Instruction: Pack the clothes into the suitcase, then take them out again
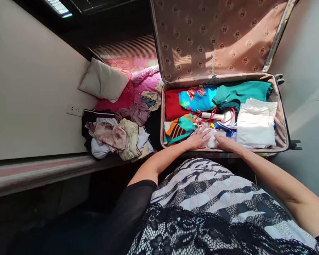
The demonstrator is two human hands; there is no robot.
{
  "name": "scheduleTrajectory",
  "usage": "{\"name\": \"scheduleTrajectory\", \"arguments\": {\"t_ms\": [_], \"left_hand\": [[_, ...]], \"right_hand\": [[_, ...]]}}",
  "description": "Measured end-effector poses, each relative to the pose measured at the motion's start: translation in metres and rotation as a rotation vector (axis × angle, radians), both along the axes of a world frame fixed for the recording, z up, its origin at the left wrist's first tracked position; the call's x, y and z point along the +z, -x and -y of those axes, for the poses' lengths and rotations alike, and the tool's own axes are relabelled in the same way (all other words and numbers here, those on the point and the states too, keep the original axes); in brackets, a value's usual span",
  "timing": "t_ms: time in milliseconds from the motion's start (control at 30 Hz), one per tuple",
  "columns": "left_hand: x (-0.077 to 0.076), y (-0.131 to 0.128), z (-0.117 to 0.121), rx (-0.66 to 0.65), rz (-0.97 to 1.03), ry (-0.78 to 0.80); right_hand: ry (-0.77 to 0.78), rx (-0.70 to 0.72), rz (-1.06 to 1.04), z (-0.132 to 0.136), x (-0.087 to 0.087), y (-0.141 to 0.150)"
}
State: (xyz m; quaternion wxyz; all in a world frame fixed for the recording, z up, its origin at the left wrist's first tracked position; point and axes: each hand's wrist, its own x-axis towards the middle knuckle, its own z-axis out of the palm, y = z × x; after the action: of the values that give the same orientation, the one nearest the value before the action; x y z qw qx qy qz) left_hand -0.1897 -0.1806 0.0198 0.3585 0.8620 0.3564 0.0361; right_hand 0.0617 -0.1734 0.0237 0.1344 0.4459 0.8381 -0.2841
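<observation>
My left hand (pixel 198 139) lies with fingers spread at the left side of a small white bundle (pixel 212 139) near the suitcase's front edge. On its other side my right hand (pixel 225 142) touches the bundle with fingers stretched out. An open suitcase (pixel 284 136) holds both hands and the clothes. Behind the bundle lies a white appliance (pixel 227 117) with a red cord (pixel 214 112), its kind unclear. Folded white cloth (pixel 256 124) sits to the right, and a green, orange and black patterned garment (pixel 179 129) to the left.
Red (pixel 172 104), blue floral (pixel 199 97) and teal (pixel 246 92) clothes line the suitcase's back. The lid (pixel 194 39) stands raised behind. Left of the case are a clothes pile (pixel 111 136) and a pale pillow (pixel 105 80). Walls (pixel 308 92) flank both sides.
</observation>
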Motion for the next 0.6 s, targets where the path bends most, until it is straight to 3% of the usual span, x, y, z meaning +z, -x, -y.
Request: {"name": "scheduleTrajectory", "arguments": {"t_ms": [100,200,300,367,467,600], "left_hand": [[0.025,0.052,0.02,0.377,0.08,-0.071],[0.04,0.131,0.042,0.912,0.093,-0.196],[0.04,0.222,0.069,1.453,0.018,-0.258],[0.035,0.276,0.086,1.711,-0.052,-0.227],[0.023,0.335,0.102,1.837,-0.202,-0.099],[0.01,0.382,0.103,1.748,-0.348,0.07]], "right_hand": [[0.085,-0.001,0.083,0.002,0.009,-0.015],[0.109,-0.136,-0.017,0.002,0.006,-0.027],[0.098,-0.27,-0.153,-0.003,0.003,-0.017],[0.101,-0.299,-0.2,-0.004,0.011,0.001],[0.103,-0.27,-0.188,-0.008,0.03,0.034],[0.098,-0.207,-0.11,-0.019,0.045,0.069]]}}
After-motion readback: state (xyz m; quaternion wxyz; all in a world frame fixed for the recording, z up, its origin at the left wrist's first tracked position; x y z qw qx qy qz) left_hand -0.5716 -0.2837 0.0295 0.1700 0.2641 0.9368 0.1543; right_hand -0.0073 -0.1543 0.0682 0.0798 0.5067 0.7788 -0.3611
